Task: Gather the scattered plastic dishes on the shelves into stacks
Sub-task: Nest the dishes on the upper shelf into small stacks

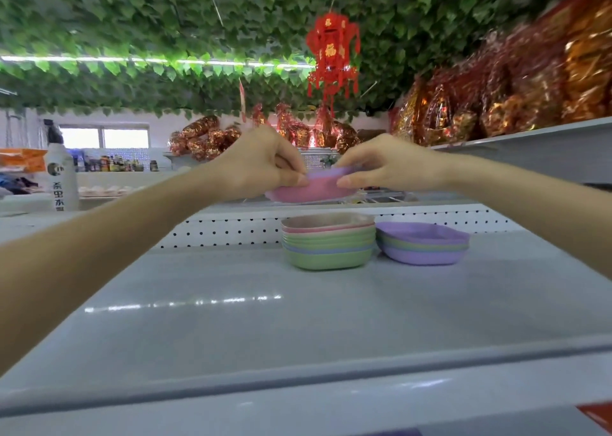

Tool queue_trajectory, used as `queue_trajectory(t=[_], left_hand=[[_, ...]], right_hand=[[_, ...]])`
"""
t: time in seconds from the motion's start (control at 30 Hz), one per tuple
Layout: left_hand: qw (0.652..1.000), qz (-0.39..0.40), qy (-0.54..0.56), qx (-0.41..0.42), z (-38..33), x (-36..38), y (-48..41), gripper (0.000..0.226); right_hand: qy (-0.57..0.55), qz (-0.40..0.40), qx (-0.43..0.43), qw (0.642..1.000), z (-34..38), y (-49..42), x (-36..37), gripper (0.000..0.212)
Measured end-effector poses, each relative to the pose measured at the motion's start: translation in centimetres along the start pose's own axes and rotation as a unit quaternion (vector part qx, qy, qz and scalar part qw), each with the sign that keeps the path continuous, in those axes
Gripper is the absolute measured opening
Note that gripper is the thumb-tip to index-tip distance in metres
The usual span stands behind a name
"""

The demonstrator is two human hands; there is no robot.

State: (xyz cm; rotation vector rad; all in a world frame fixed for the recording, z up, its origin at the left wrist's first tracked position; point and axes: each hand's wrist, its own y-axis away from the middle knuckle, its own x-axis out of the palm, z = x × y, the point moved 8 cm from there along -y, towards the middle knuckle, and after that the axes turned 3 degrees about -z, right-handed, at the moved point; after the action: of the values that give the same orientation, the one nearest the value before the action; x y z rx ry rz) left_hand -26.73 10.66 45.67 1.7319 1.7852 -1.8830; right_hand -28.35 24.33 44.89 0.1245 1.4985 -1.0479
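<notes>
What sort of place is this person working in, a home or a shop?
Most likely a small shop. The grey metal shelf has a perforated back panel like store racking, stacked plastic dishes sit on it as stock, and many red-and-gold wrapped packs fill the upper shelf.

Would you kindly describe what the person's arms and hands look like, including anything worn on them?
The left forearm and right forearm are bare, no sleeve in view. The left hand and right hand wear no gloves; no ring, watch or bracelet shows.
</notes>
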Motion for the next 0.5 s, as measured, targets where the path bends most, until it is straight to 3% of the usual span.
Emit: queue_trajectory(t=[0.13,0.5], left_hand=[[1.0,0.02,-0.017,0.004,0.1,2.2,-0.7,0.009],[0.997,0.068,-0.025,0.016,1.7,5.0,-1.8,0.006]], right_hand=[[-0.016,0.023,0.019,0.999,-1.4,0.2,0.5,0.016],[-0.007,0.054,0.037,0.998,-4.2,-0.6,2.3,0.005]])
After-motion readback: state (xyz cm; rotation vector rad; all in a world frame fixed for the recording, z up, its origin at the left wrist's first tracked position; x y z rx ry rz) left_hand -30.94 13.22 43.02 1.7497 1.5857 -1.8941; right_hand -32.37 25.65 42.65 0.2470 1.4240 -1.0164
